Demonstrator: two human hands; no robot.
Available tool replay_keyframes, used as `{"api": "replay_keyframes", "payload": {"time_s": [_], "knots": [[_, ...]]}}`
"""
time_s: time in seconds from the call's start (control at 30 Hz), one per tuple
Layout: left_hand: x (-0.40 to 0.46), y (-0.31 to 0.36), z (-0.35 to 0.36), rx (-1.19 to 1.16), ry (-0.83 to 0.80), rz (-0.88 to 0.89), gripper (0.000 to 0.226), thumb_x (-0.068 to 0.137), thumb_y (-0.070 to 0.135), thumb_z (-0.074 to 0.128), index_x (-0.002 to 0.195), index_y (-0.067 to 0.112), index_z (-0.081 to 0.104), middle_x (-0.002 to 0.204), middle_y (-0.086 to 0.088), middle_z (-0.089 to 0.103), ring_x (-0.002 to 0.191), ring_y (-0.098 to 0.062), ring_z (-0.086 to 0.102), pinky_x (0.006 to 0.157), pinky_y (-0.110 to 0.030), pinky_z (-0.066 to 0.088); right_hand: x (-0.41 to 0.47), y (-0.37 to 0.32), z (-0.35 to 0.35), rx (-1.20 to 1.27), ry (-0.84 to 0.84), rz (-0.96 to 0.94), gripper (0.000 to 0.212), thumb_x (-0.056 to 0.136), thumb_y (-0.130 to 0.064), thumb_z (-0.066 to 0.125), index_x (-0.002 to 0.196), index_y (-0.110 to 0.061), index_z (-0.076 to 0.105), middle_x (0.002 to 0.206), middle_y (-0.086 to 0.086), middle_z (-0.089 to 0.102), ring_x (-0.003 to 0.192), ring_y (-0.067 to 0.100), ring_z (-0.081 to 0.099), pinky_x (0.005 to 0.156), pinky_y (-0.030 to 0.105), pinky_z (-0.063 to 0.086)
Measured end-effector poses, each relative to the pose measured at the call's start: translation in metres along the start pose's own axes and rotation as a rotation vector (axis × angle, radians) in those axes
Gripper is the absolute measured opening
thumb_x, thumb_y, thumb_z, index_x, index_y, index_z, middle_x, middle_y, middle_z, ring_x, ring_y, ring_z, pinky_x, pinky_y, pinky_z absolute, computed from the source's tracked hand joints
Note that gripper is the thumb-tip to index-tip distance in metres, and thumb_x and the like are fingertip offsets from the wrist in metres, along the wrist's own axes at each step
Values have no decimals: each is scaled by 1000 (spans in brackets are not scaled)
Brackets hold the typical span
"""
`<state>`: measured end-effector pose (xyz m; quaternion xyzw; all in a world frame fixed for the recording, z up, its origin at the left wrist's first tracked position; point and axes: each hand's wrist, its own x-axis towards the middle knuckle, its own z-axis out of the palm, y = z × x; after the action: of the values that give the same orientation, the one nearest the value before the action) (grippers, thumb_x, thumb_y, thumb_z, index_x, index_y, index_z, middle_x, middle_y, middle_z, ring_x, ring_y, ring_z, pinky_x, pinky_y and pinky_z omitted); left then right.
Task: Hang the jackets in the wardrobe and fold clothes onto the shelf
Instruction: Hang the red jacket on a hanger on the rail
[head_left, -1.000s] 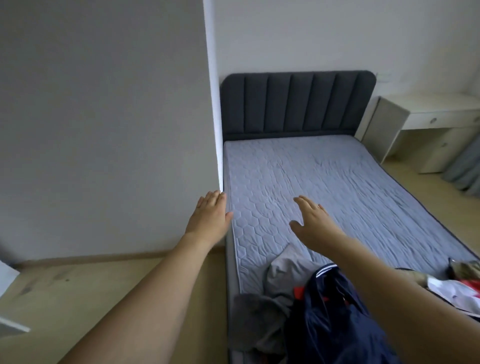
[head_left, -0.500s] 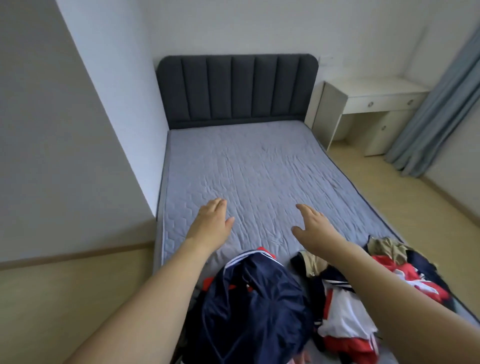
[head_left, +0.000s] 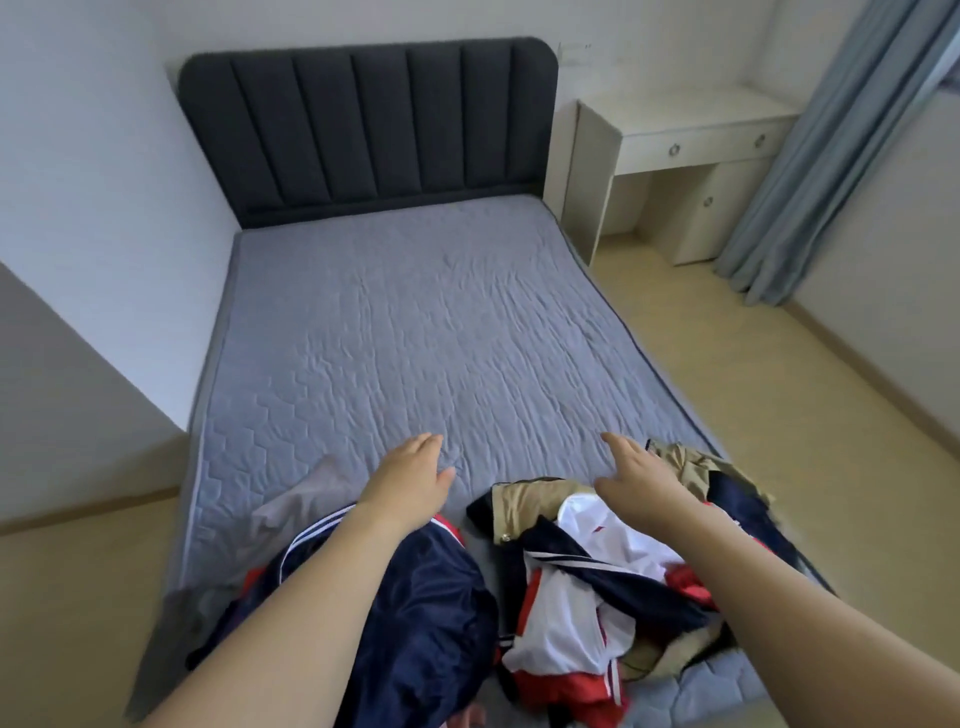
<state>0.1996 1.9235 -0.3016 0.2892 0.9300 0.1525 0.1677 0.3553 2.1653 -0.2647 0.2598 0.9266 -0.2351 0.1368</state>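
Clothes lie heaped at the near end of a bed (head_left: 415, 322) with a grey quilted mattress. A navy jacket (head_left: 426, 613) with white stripes and red trim sits near the middle, with a grey garment (head_left: 306, 499) to its left. To the right lies a white, red and navy jacket (head_left: 576, 597), with tan clothing (head_left: 524, 501) behind it. My left hand (head_left: 410, 480) hovers flat over the mattress above the navy jacket, holding nothing. My right hand (head_left: 636, 480) hovers flat over the right heap, fingers straight, also holding nothing.
A dark padded headboard (head_left: 369, 130) stands at the far end of the bed. A cream desk (head_left: 691, 150) with drawers stands at the back right, beside a blue-grey curtain (head_left: 831, 140). A white wall (head_left: 78, 260) borders the bed's left side. Wood floor lies either side.
The view has swung right from the wall to face the bed and its clothes. Both hands stay stretched forward and flat, holding nothing.
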Motion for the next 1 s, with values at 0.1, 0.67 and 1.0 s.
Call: {"api": "replay_keyframes", "payload": {"time_s": [0.1, 0.67, 1.0], "knots": [[37, 49, 40, -24, -47, -43, 57, 102, 36, 43, 151, 11, 32, 160, -6, 25, 146, -23, 25, 119, -35, 21, 38, 68, -8, -8, -42, 8, 67, 91, -22, 44, 153, -12, 19, 158, 5, 25, 141, 25, 30, 114, 37, 25], [232, 125, 403, -195, -382, -393, 50, 94, 20, 46, 143, 12, 42, 145, -5, 46, 130, -27, 48, 104, -30, 38, 200, 343, 200, 53, -298, 264, 59, 90, -28, 54, 143, -12, 34, 147, 9, 37, 135, 29, 37, 109, 36, 32], [263, 111, 425, -405, -371, -555, 47, 84, 35, 58, 121, 7, 57, 116, -16, 61, 91, -23, 53, 81, -32, 42, 241, 367, 220, -166, -23, 125, 29, 91, -39, 51, 115, -25, 58, 153, 5, 22, 133, 31, 28, 109, 38, 25]]}}
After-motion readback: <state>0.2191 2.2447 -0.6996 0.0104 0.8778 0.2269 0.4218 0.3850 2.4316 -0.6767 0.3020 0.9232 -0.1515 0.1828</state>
